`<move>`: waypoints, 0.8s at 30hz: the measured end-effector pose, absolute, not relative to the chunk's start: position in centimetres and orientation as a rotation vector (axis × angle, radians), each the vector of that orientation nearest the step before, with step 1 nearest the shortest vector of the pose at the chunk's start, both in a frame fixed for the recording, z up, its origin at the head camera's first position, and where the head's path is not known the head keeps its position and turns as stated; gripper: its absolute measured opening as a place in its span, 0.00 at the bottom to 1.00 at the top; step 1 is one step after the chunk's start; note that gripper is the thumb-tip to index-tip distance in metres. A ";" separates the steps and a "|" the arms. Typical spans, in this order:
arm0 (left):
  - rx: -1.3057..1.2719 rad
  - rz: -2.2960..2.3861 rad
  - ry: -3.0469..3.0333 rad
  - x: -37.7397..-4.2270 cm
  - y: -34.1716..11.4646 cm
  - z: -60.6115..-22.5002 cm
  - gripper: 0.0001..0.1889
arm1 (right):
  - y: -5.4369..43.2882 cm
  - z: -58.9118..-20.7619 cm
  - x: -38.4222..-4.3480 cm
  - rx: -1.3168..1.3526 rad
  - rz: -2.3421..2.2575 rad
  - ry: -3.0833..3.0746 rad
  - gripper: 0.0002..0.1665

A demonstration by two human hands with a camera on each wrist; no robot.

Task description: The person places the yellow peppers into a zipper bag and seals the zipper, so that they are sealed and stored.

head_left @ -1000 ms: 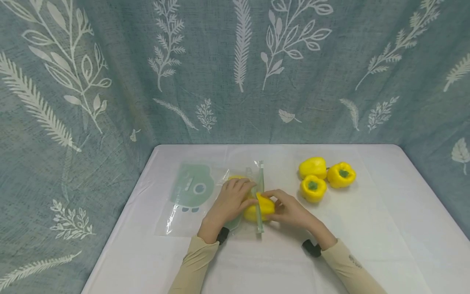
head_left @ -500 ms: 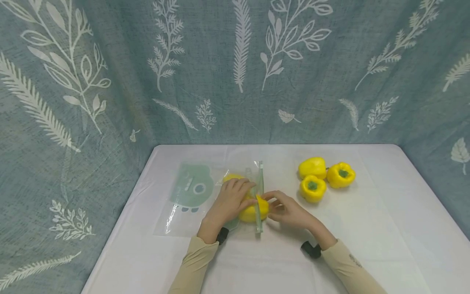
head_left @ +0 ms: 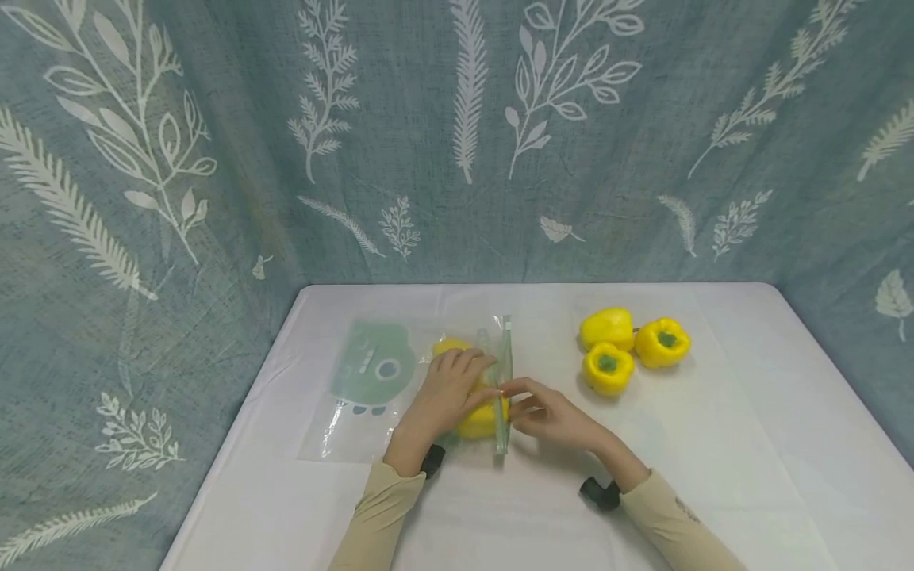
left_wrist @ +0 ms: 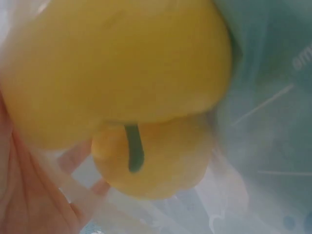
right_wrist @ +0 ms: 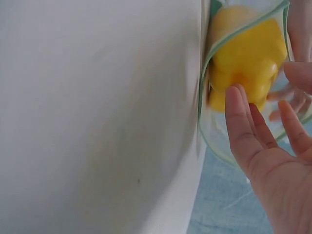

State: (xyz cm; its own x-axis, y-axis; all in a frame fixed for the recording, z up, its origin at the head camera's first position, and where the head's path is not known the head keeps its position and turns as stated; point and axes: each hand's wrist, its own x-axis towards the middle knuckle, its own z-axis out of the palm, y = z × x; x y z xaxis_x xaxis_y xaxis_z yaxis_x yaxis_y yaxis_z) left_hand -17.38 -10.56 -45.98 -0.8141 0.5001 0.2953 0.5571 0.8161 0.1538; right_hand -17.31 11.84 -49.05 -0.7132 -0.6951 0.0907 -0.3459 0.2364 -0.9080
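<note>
A clear zip bag (head_left: 321, 428) with a green cartoon print lies flat on the table, its green-edged mouth facing right and gaping. My left hand (head_left: 450, 388) grips the bag near the mouth, thumb close to the green strip. Just inside is a yellow bell pepper (head_left: 474, 422); a second yellow pepper (head_left: 448, 346) shows deeper in, partly covered by the left hand. The left wrist view has both through the plastic, one with a green stem (left_wrist: 135, 148). My right hand (head_left: 546, 412) reaches into the mouth, its extended fingers (right_wrist: 236, 109) against the nearer pepper.
Three more yellow bell peppers sit together at the back right: one lying on its side (head_left: 605, 328), one in front (head_left: 608, 369) and one to the right (head_left: 662, 342). A white cloth (head_left: 714, 460) covers the table. Patterned blue-grey curtains (head_left: 428, 159) surround it.
The nearer pepper has slid left past the green strip into the bag, with the right hand following it to the mouth. The left hand has stayed in place.
</note>
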 end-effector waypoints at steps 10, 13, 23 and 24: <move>-0.790 -0.303 -2.746 -17.5 -10.3 -46.0 0.27 | 11.3 -48.8 -16.7 -1.032 -1.490 2.114 0.30; -0.771 -0.288 -2.754 -17.5 -10.3 -46.1 0.27 | 11.2 -49.2 -16.7 -1.044 -1.493 2.097 0.31; -0.749 -0.300 -2.746 -17.5 -10.1 -46.1 0.27 | 10.9 -49.2 -16.6 -1.048 -1.510 2.036 0.32; -0.749 -0.297 -2.743 -17.5 -10.1 -46.1 0.26 | 10.9 -49.2 -16.5 -1.046 -1.502 2.042 0.33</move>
